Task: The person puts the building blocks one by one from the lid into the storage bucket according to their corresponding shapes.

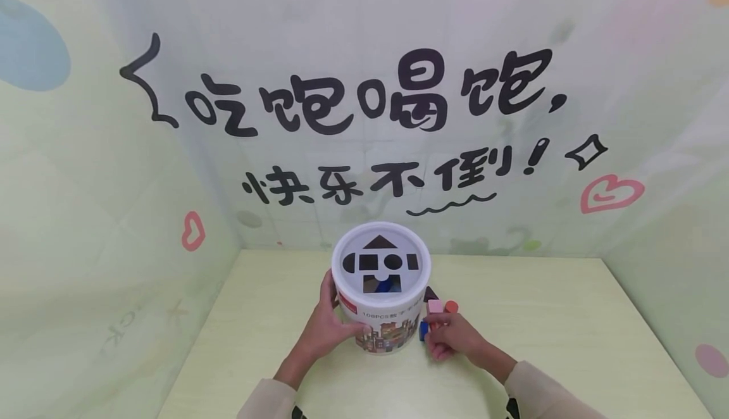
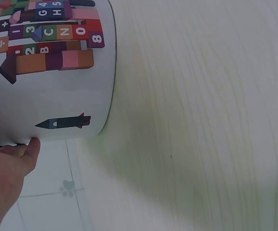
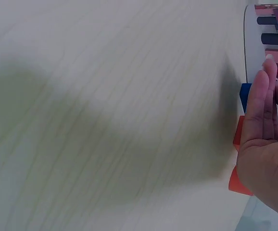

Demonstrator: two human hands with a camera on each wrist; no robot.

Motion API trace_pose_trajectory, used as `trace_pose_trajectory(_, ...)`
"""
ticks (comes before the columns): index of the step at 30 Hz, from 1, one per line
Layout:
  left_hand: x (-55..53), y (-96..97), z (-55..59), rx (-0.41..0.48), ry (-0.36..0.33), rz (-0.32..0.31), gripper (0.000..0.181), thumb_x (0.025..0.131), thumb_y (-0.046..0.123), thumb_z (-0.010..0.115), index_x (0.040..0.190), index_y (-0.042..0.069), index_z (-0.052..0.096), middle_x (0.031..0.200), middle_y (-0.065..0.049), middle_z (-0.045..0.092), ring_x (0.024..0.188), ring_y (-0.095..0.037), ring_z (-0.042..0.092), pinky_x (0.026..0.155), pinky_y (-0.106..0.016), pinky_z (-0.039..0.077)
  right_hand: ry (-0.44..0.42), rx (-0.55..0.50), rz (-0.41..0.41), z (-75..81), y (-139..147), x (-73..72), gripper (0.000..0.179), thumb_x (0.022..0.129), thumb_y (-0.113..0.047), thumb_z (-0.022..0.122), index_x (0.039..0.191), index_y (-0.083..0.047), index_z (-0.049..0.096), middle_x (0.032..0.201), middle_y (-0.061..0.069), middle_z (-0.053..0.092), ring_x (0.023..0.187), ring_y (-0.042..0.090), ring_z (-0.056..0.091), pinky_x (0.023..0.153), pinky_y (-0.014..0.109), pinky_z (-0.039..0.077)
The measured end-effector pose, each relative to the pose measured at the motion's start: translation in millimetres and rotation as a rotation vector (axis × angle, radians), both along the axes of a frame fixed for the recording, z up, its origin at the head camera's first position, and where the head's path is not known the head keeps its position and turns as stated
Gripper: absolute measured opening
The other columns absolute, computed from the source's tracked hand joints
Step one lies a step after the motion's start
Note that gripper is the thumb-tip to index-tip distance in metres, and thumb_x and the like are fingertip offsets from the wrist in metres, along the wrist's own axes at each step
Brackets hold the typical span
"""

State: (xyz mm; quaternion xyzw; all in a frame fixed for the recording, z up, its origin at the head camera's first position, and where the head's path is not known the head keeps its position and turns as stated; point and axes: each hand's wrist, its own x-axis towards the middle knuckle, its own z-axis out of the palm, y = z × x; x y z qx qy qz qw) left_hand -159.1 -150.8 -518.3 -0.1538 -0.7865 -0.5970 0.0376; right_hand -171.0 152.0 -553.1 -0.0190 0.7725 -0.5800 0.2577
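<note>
A white bucket [image 1: 393, 318] with printed block pictures and a lid [image 1: 380, 299] with shaped holes stands on the table. My left hand [image 1: 327, 330] grips its left side, thumb on the front and fingers round the far side. Blue shows through the lid's lower hole. At the bucket's right, my right hand [image 1: 455, 335] is beside several blocks, its fingers fairly straight in the right wrist view. They include a blue block [image 3: 244, 95], a red-orange block [image 3: 238, 129], a red-orange round block [image 3: 240, 183], a pink block [image 1: 435, 306] and a dark block [image 1: 431, 293]. My hand partly hides them.
The pale wood-grain table [image 1: 524, 318] stretches out on both sides of the bucket. A backdrop [image 1: 342, 26] with large black lettering rises behind the table, and light patterned side walls stand at left and right.
</note>
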Motion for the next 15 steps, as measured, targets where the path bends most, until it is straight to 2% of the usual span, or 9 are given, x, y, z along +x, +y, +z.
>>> trace_pose_trajectory(8, 0.4, -1.3, 0.0, -0.011, 0.02, -0.024, 0.125, 0.067, 0.029, 0.091, 0.154, 0.033, 0.001, 0.151, 0.001, 0.037, 0.138, -0.026, 0.037, 0.11, -0.058, 0.035, 0.041, -0.019, 0.024, -4.9, -4.1, 1.7, 0.045, 0.086, -0.002, 0.066, 0.128, 0.009, 0.053, 0.065, 0.008, 0.064, 0.052, 0.014, 0.062, 0.051, 0.033, 0.058)
trace_pose_trajectory(15, 0.6, -0.5, 0.7, 0.004, -0.006, -0.013, 0.126, 0.065, 0.028, 0.092, 0.154, 0.036, 0.003, 0.151, 0.004, 0.037, 0.138, -0.024, 0.037, 0.111, -0.057, 0.033, 0.07, -0.02, 0.048, -8.3, -4.8, 3.5, 0.042, 0.086, 0.0, 0.067, 0.125, 0.009, 0.054, 0.063, 0.007, 0.063, 0.051, 0.013, 0.062, 0.049, 0.031, 0.058)
